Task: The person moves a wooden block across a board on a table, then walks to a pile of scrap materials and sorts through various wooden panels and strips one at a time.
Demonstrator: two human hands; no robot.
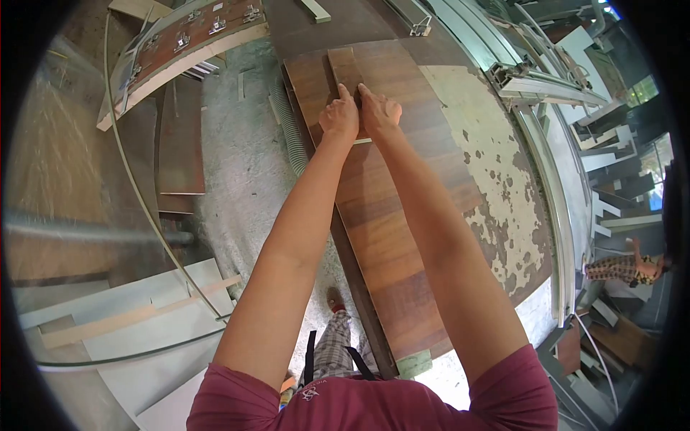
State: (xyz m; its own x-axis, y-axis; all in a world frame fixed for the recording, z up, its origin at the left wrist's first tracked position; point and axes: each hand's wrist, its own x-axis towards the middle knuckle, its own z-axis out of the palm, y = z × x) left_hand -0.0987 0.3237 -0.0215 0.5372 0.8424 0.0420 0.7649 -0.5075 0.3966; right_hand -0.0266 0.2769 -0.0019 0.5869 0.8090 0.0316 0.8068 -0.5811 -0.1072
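Observation:
Both my arms reach forward over a long brown wooden board [392,266] that lies on the worktable. Near its far end is a narrow brown wood strip [347,67], lying lengthwise on the board. My left hand [340,115] is on the strip's left side, its fingers curled and one finger pointing forward along it. My right hand [379,111] is on the other side, thumb and fingers against the strip. The strip passes between the two hands, and its near end shows a pale edge just below them. The hands partly hide the strip.
Right of the board is a worn, patchy table surface [496,165], then long metal rails [550,208]. A grey ribbed hose [287,129] runs along the left. Panels with metal clamps [217,25] stand at upper left. Another person [625,269] is at the far right.

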